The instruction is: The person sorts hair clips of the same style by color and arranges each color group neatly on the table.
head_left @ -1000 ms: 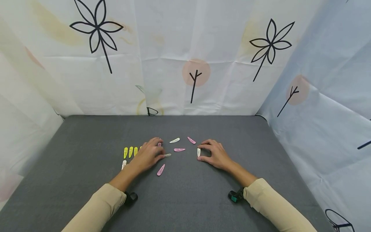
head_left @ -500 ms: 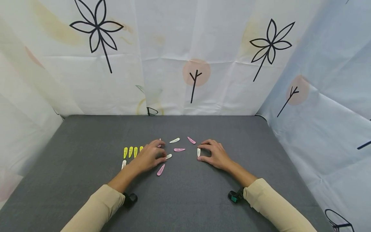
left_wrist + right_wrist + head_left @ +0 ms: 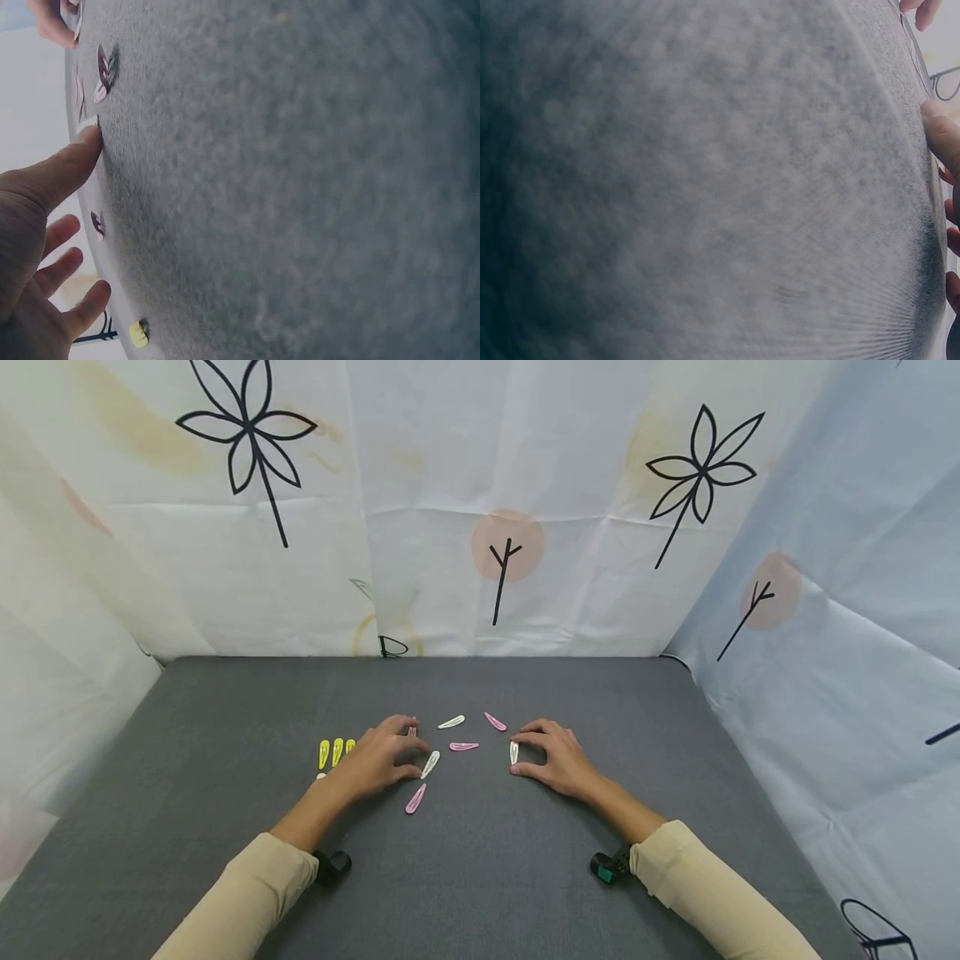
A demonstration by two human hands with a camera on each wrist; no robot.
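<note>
In the head view my left hand (image 3: 378,762) is over the table, spread fingers beside a slanted white snap hair clip (image 3: 430,765). The left wrist view shows its thumb against that white clip (image 3: 88,121), with the other fingers apart. My right hand (image 3: 555,760) pinches a second white clip (image 3: 513,753), upright in the view, between thumb and index finger at its ends. A pink clip (image 3: 412,732) is partly hidden by the left fingers. Another pink clip (image 3: 416,798) lies nearer me. The right wrist view shows only fingers (image 3: 941,135) at its edge.
Between the hands lies a pink clip (image 3: 463,747); behind it are a white clip (image 3: 452,722) and a pink clip (image 3: 495,722). A row of yellow clips (image 3: 337,752) is partly behind the left hand. Fabric walls enclose the grey table (image 3: 480,877).
The white clip at my left hand has turned from nearly level to slanted. That hand has shifted slightly left, covering more of the yellow row. The right hand has stayed still.
</note>
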